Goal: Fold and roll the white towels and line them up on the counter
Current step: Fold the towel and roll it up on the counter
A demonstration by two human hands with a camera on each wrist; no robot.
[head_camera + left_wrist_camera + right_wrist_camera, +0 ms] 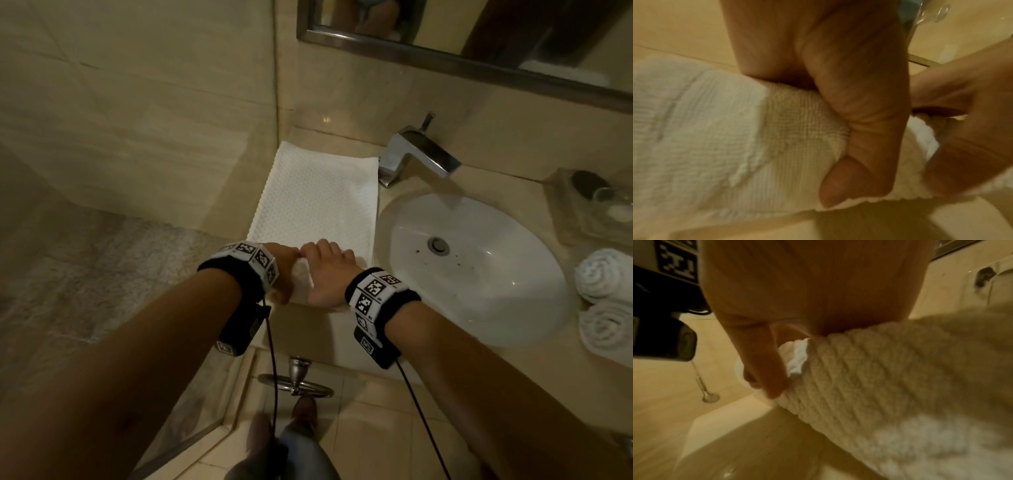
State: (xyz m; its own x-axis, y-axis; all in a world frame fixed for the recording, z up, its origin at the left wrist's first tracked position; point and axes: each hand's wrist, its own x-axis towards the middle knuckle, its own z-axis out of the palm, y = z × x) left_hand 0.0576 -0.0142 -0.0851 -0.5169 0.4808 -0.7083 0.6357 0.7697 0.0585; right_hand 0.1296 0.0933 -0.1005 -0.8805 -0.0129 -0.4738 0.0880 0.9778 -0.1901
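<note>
Midway along the bench (342,346), a person's two hands meet at the near end of a folded white towel (315,202), lying flat at centre frame between the tiled wall on the left and the sink (479,274) on the right. Left to right: the left hand (282,270) is clenched around the small started roll, thumb tucked under it in the left wrist view; the right hand (330,277) grips the same roll from above, its thumb hooked at the roll's end in the right wrist view. Judging from the frame, the roll sits close to the bench's front edge, so a loose grip could let it slacken or drop off; uneven pressure between hands could skew it into a cone. Counted: one towel being rolled, two finished rolled towels (606,301) at the far right edge, one faucet (416,154), one sink, one mirror (479,44) at upper right.
</note>
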